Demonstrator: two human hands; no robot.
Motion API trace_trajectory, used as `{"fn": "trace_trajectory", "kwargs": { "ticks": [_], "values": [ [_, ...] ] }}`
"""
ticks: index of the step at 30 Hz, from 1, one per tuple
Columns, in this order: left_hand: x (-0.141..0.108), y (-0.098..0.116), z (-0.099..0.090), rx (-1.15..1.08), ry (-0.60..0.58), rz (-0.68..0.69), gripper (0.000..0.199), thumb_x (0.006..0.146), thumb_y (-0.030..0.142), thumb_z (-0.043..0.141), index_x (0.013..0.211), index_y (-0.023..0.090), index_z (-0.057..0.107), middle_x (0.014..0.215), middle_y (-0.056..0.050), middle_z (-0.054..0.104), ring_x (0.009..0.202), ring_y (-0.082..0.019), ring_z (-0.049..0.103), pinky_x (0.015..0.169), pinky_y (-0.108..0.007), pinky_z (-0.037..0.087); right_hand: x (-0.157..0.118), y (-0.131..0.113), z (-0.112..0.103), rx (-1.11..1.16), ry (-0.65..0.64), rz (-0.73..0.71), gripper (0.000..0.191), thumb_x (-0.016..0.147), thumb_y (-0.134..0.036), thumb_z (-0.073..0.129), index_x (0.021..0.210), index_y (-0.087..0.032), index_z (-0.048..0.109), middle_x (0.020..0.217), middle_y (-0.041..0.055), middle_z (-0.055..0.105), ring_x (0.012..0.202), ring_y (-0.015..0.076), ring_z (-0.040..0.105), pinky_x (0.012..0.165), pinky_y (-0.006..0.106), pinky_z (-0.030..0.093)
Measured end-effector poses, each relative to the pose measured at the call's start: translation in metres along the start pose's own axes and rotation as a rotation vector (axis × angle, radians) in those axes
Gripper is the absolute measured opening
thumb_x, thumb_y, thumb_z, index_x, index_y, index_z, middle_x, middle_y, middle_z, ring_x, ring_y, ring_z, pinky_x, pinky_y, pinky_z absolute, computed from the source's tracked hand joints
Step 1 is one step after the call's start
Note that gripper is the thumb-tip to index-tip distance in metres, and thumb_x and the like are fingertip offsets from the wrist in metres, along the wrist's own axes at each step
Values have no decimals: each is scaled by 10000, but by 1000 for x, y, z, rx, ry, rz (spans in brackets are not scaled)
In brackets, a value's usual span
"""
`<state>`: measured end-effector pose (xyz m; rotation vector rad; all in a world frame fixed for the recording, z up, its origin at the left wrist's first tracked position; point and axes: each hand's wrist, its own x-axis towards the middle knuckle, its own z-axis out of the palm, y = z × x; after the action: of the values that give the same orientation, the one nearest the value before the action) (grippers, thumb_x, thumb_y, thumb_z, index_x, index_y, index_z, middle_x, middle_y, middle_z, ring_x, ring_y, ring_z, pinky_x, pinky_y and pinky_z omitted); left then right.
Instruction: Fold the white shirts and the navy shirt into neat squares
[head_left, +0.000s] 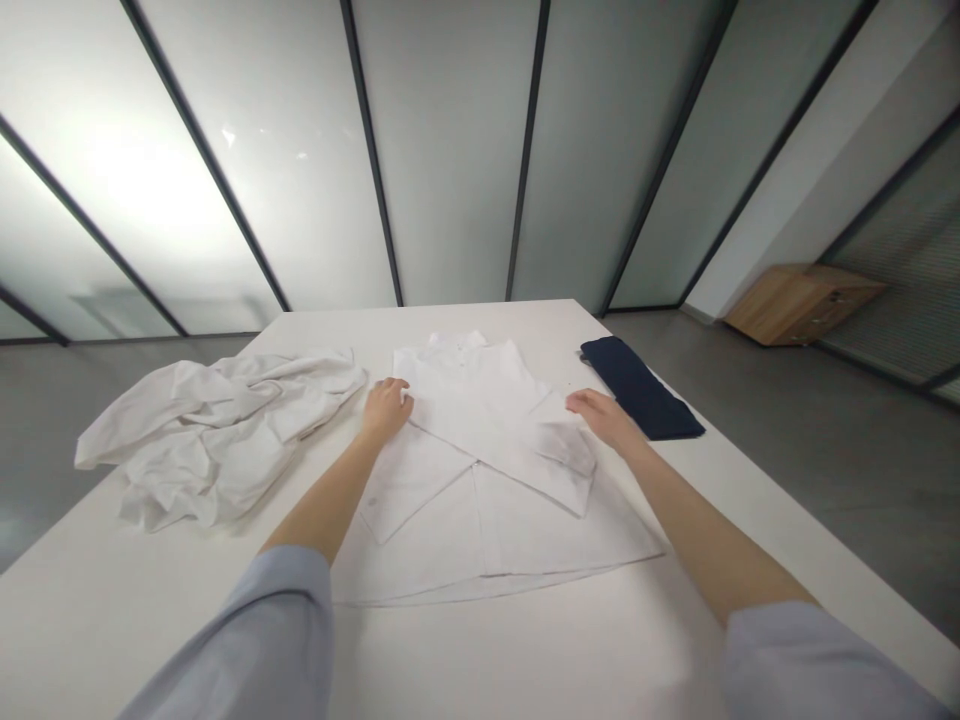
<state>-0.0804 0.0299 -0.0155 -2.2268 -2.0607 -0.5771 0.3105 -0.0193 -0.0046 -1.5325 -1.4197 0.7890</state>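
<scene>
A white shirt (450, 540) lies flat on the table in front of me, collar pointing away and hem toward me. Both sleeves are folded across its front, one crossing over the other. At the left edge of the shirt, my left hand (388, 408) has its fingers bent and closed on the fabric. Opposite it, my right hand (604, 415) pinches the shirt's right edge near the folded sleeve, thumb and fingers together. Some fabric under the fingertips is hidden.
A crumpled heap of white cloth (225, 420) is on the left of the white table (510, 660), partly over its edge. A folded dark navy cloth (641, 390) lies along the right edge. Beyond stand frosted glass panels (450, 150) and a wooden cabinet (799, 303).
</scene>
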Motion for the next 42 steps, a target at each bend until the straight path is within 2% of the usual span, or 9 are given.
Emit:
{"fn": "trace_trajectory", "kwargs": {
  "ticks": [4, 9, 17, 23, 26, 31, 34, 38, 42],
  "values": [
    [-9, 26, 25, 41, -126, 77, 492, 874, 446, 438, 1283, 187, 530, 1399, -145, 476, 1335, -301, 368, 1080, -442, 290, 14, -10, 50, -462, -211, -170, 291, 801, -339, 601, 1059, -223, 672, 1183, 88, 652, 1119, 234, 564, 1001, 363, 384],
    [-16, 30, 42, 89, -250, -7, 651, 880, 577, 343, 1419, 216, 398, 1528, -156, 290, 1416, -349, 210, 1104, -557, 176, 8, -2, 89, -921, -353, -235, 587, 923, -496, 392, 1430, -200, 403, 1538, 115, 279, 1416, 293, 217, 1131, 441, 182],
    [-35, 34, 33, 105, -276, 44, 662, 875, 592, 347, 1414, 211, 399, 1514, -183, 305, 1395, -375, 251, 1070, -596, 208, -16, 8, 84, -977, -332, -226, 622, 929, -531, 316, 1449, -194, 368, 1542, 136, 260, 1407, 326, 223, 1108, 497, 190],
    [-48, 33, 11, 108, -324, 173, 537, 839, 597, 444, 1234, 251, 556, 1324, -147, 546, 1209, -331, 505, 978, -481, 373, -24, -10, 64, -1006, -359, -260, 480, 899, -572, 402, 1077, -218, 674, 1102, 161, 675, 1115, 309, 572, 1027, 476, 280],
    [-26, 22, 0, 62, -314, 137, 426, 875, 516, 427, 1163, 243, 582, 1110, -102, 664, 1039, -262, 615, 930, -401, 418, 1, -18, 51, -978, -289, -186, 377, 903, -505, 444, 1047, -242, 673, 942, 111, 719, 1003, 273, 624, 956, 425, 359],
    [36, -3, 5, -144, -57, -244, 394, 899, 361, 409, 1225, 168, 519, 1152, -119, 649, 1090, -211, 598, 911, -303, 434, 63, -15, 47, -834, -72, -93, 402, 889, -345, 460, 1227, -161, 576, 1184, 154, 638, 1084, 267, 586, 913, 357, 412],
    [68, -13, 19, -216, -124, -438, 484, 912, 394, 386, 1302, 119, 461, 1208, -152, 634, 1146, -217, 579, 896, -296, 446, 91, -6, 58, -750, -64, 66, 473, 881, -415, 473, 1229, -109, 565, 1228, 193, 603, 1131, 285, 561, 932, 362, 410],
    [100, -19, 37, -182, -219, -492, 474, 891, 441, 411, 1169, 99, 585, 1147, -199, 657, 1063, -263, 632, 782, -313, 484, 108, 2, 77, -683, -3, 272, 561, 839, -545, 491, 1197, -124, 585, 1220, 189, 605, 1149, 315, 548, 928, 409, 418],
    [126, -21, 46, -98, -312, -510, 399, 793, 384, 560, 1024, 72, 655, 959, -221, 704, 904, -302, 681, 670, -317, 489, 116, 6, 86, -710, 112, 325, 407, 830, -433, 510, 1123, -176, 629, 1138, 139, 650, 1113, 307, 569, 926, 429, 412]
  ]
}}
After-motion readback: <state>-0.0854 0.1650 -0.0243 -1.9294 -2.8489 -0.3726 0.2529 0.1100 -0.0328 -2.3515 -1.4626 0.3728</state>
